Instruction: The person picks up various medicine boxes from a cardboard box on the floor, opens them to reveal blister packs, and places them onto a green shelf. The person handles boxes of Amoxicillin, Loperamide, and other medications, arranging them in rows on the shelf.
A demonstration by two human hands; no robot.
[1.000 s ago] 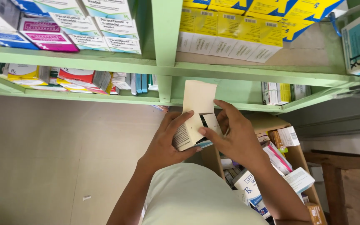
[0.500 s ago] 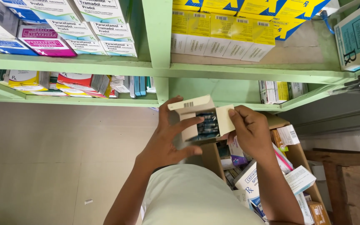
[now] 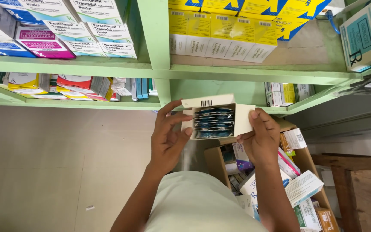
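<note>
I hold a small white carton (image 3: 242, 120) with its end flaps open, level in front of the green shelves. Inside it several dark blue blister strips (image 3: 214, 123) are stacked edge-on toward me. My left hand (image 3: 168, 137) supports the carton's left side, with fingertips on the top flap and the thumb at the lower left corner. My right hand (image 3: 263, 137) grips the carton's right end from below, the thumb lying on the open right flap.
Green shelves (image 3: 159, 71) carry rows of medicine boxes: white and pink ones at the upper left, yellow-and-white ones (image 3: 224, 34) at the upper middle. A brown cardboard box (image 3: 213, 161) full of mixed medicine packs stands on the floor below my right arm. A wooden table edge (image 3: 357, 189) is at the right.
The carton was upright and shut a second ago. It has since been turned level and its flaps opened, showing the blister strips. Both hands shifted to its two ends.
</note>
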